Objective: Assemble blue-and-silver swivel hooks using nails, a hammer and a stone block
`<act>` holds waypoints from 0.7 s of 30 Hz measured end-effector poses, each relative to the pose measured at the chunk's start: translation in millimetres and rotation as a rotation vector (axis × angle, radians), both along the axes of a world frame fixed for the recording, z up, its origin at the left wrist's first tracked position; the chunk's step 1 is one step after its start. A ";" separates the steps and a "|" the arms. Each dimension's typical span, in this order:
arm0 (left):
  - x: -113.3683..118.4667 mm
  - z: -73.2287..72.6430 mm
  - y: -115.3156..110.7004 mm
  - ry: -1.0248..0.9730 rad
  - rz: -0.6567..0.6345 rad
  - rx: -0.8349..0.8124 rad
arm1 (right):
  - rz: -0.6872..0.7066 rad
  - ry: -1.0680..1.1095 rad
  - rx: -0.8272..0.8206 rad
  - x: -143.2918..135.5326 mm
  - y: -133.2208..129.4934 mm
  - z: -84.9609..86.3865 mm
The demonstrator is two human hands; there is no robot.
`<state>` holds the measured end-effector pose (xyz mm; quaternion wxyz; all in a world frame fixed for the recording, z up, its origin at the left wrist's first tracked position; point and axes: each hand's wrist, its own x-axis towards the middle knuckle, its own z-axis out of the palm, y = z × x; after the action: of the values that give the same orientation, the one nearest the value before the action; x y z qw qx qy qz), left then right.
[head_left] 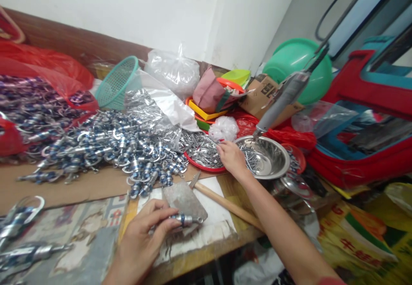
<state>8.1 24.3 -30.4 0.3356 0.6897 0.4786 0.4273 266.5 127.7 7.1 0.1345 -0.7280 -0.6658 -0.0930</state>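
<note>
My left hand grips a small silver-and-blue metal cylinder with a ring at its end, just above a flat metal block. My right hand reaches over a red plate heaped with small silver metal parts. Its fingers are pinched together at the heap's right edge; what they hold, if anything, is too small to make out. A steel bowl with thin metal pins stands right beside that hand. A hammer's wooden handle lies between the block and my right forearm.
A large pile of silver-and-blue metal pieces with curved clips spreads across the left. A grey power screwdriver hangs above the bowl. Behind are a turquoise basket, a green basin and plastic bags. The table's front edge runs below my hands.
</note>
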 end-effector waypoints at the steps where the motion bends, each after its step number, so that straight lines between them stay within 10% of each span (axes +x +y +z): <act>1: -1.1 -0.3 -0.5 -0.008 -0.015 -0.014 | -0.052 -0.001 0.012 7.8 -11.8 4.6; 7: -2.0 -0.1 0.3 -0.027 -0.054 -0.071 | -0.080 0.032 -0.011 24.3 -39.4 9.6; 15: -0.3 2.3 -2.9 -0.006 -0.129 -0.091 | 0.102 0.223 -0.102 -54.2 88.1 -14.5; 21: -3.7 2.5 -3.5 -0.029 -0.127 -0.079 | 0.170 0.357 -0.140 -52.2 114.9 -30.8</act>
<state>4.4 20.8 -27.9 0.3959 0.6987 0.4454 0.3960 214.3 242.6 -23.7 0.2067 -0.6817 -0.6953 0.0958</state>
